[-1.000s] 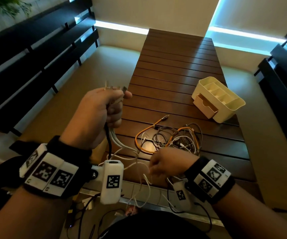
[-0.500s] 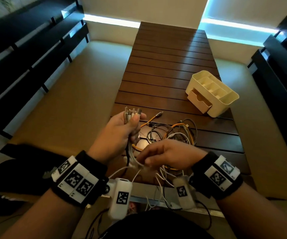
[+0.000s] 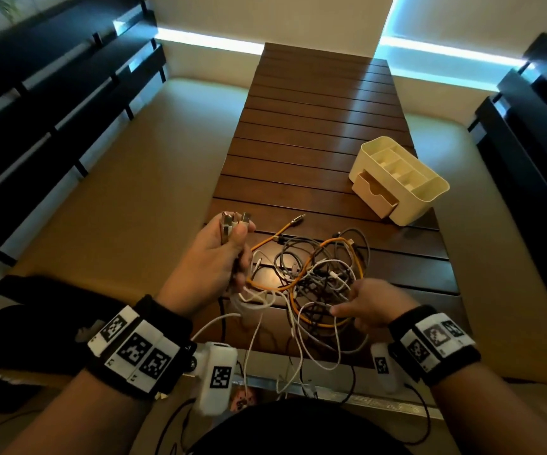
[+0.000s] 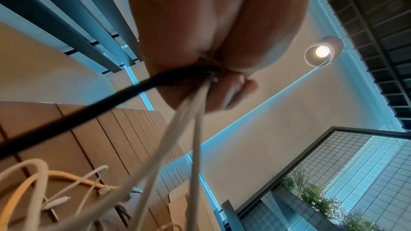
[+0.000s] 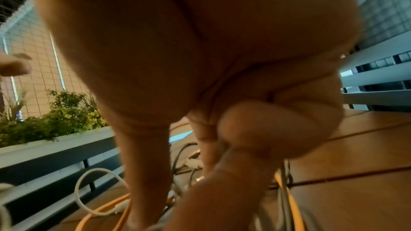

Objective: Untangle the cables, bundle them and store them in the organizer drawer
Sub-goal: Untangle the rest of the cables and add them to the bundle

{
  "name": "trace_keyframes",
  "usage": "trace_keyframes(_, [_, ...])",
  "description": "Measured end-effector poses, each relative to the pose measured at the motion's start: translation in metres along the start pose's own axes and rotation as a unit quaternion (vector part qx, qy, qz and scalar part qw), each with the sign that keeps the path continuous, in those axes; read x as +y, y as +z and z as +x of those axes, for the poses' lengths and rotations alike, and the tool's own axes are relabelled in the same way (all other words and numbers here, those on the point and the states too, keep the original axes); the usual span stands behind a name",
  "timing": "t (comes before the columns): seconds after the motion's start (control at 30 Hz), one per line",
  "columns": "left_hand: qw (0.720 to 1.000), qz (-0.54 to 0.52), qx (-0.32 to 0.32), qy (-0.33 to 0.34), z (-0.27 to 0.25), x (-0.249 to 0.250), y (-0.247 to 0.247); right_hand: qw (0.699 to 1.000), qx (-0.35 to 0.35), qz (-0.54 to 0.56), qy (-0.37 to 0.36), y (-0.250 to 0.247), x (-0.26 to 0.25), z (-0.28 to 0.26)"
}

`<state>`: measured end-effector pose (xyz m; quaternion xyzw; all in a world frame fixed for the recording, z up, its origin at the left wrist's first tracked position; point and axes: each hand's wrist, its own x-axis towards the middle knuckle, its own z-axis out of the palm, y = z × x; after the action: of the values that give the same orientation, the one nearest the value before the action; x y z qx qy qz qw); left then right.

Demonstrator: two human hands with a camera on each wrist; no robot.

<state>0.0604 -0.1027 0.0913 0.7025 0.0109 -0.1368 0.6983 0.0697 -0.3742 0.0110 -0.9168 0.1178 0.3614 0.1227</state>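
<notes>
The left hand (image 3: pixel 214 257) held a clutch of plug ends upright, its fingers (image 3: pixel 242 236) curled tight round several white cords and one black one. The right hand (image 3: pixel 372 305) sat at the near edge of the cable tangle (image 3: pixel 315 270), its fingers (image 5: pixel 233 173) curled among orange and white loops; whether they truly pinched a strand could not be told. The tangle lay on the table (image 3: pixel 315 126), on the near side of the organizer (image 3: pixel 400 178), whose drawer (image 3: pixel 375 195) stood part open. The step would likely go best by keeping the plugs gathered and drawing one cord free at a time, loosening loops rather than tugging, lest knots tighten.
</notes>
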Motion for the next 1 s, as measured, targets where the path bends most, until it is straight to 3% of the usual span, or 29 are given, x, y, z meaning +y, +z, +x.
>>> trace_keyframes(0.13, [1.0, -0.018, -0.004, 0.002, -0.001, -0.001, -0.002, 1.0, 0.027, 0.01, -0.004, 0.0, 0.003, 0.016])
trace_keyframes(0.2, [1.0, -0.023, -0.005, -0.007, -0.005, 0.0, -0.003, 0.996, 0.092, 0.014, -0.015, -0.005, 0.001, 0.015])
trace_keyframes(0.27, [0.999, -0.031, -0.007, -0.014, -0.009, 0.002, -0.003, 0.977, 0.201, 0.041, -0.066, -0.013, -0.005, 0.005])
trace_keyframes(0.33, [0.999, -0.047, -0.008, -0.016, -0.012, 0.004, -0.002, 0.959, 0.208, 0.119, -0.151, -0.019, -0.018, -0.011])
trace_keyframes(0.43, [0.997, -0.078, 0.014, -0.014, -0.016, 0.007, 0.0, 0.95, 0.005, 0.181, -0.253, -0.019, -0.049, -0.033])
trace_keyframes(0.5, [0.994, -0.098, 0.051, -0.004, -0.018, 0.009, 0.0, 0.954, -0.103, 0.087, -0.267, -0.009, -0.066, -0.043])
trace_keyframes(0.57, [0.987, -0.122, 0.107, 0.018, -0.018, 0.012, -0.001, 0.95, -0.146, -0.034, -0.274, 0.003, -0.081, -0.048])
trace_keyframes(0.6, [0.982, -0.131, 0.134, 0.026, -0.018, 0.013, -0.002, 0.944, -0.178, -0.043, -0.274, 0.009, -0.086, -0.048])
trace_keyframes(0.7, [0.974, -0.144, 0.174, 0.033, -0.017, 0.015, -0.004, 0.902, -0.347, 0.101, -0.238, 0.021, -0.092, -0.044])
trace_keyframes(0.77, [0.974, -0.141, 0.176, 0.029, -0.018, 0.014, -0.005, 0.875, -0.41, 0.127, -0.222, 0.022, -0.09, -0.041])
trace_keyframes(0.83, [0.977, -0.129, 0.17, 0.02, -0.018, 0.013, -0.004, 0.9, -0.357, 0.057, -0.244, 0.016, -0.087, -0.041])
trace_keyframes(0.93, [0.983, -0.108, 0.15, 0.008, -0.016, 0.008, -0.001, 0.942, -0.127, -0.071, -0.303, -0.005, -0.076, -0.031])
trace_keyframes(1.0, [0.985, -0.103, 0.138, -0.002, -0.015, 0.006, 0.0, 0.953, -0.033, -0.008, -0.302, -0.019, -0.064, -0.016])
